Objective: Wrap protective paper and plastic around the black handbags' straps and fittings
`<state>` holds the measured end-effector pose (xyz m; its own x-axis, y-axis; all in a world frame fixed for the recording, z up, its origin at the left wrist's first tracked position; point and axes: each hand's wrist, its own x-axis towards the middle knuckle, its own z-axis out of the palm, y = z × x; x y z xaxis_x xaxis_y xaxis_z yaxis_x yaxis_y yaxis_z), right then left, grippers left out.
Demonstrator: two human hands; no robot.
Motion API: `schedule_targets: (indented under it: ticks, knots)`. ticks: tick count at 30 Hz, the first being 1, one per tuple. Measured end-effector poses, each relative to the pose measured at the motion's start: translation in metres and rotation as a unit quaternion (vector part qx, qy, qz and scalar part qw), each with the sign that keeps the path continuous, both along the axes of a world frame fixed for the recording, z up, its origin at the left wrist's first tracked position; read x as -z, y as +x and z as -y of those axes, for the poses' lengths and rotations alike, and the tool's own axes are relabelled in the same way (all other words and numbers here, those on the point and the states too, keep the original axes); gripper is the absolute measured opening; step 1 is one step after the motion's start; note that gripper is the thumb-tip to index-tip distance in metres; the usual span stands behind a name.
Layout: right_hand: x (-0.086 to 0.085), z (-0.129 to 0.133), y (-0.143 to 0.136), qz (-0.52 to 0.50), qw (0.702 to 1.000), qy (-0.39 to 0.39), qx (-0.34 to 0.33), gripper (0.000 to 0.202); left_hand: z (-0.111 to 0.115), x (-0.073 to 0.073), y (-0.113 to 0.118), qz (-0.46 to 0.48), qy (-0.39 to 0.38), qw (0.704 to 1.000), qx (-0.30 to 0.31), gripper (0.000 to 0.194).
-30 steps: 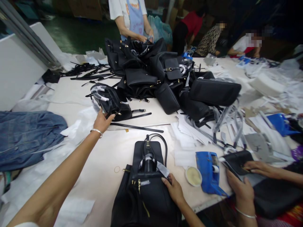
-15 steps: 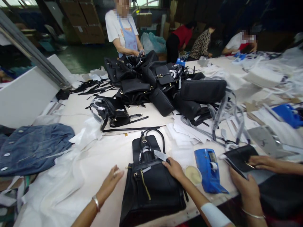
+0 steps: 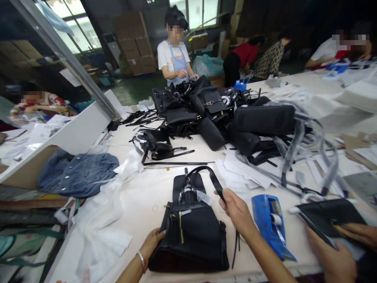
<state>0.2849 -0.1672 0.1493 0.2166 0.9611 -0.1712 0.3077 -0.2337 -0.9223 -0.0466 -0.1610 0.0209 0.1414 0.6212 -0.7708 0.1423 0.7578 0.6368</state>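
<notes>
A black backpack with a gold front zipper lies in front of me on the white-covered table, its flap folded out away from me. My left hand grips the bag's lower left side; some of its fingers are hidden. My right hand pinches a black strap, holding it raised in an arc at the bag's upper right. Wrapped hardware and a pale tag sit near the bag's top. Right of my forearm stands a blue tape dispenser.
A pile of black bags covers the table's far middle. One small black bag lies nearer. A denim garment is at left. At right, a co-worker's hands hold a black piece. Another person stands beyond the pile.
My left hand has come from the air beside the backpack onto its side. My right hand has moved right from the bag's top, pulling the strap outward. The view has shifted left.
</notes>
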Motion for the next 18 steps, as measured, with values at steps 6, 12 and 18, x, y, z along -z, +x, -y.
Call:
schedule_targets:
  ticks: [6, 12, 18]
  knots:
    - [-0.06, 0.046, -0.099, -0.163, 0.961, -0.003, -0.222, 0.037, 0.0, -0.008, 0.001, -0.006, 0.028, 0.998, 0.06, 0.031]
    - [-0.031, 0.036, -0.19, -0.356, 0.912, -0.147, -0.142, 0.047, 0.019, 0.003, -0.042, 0.007, 0.028, 1.0, 0.002, 0.038]
    - [0.003, -0.003, -0.268, -0.217, 0.967, -0.06, -0.119, 0.042, 0.051, 0.019, -0.122, -0.084, 0.064, 0.994, -0.038, 0.034]
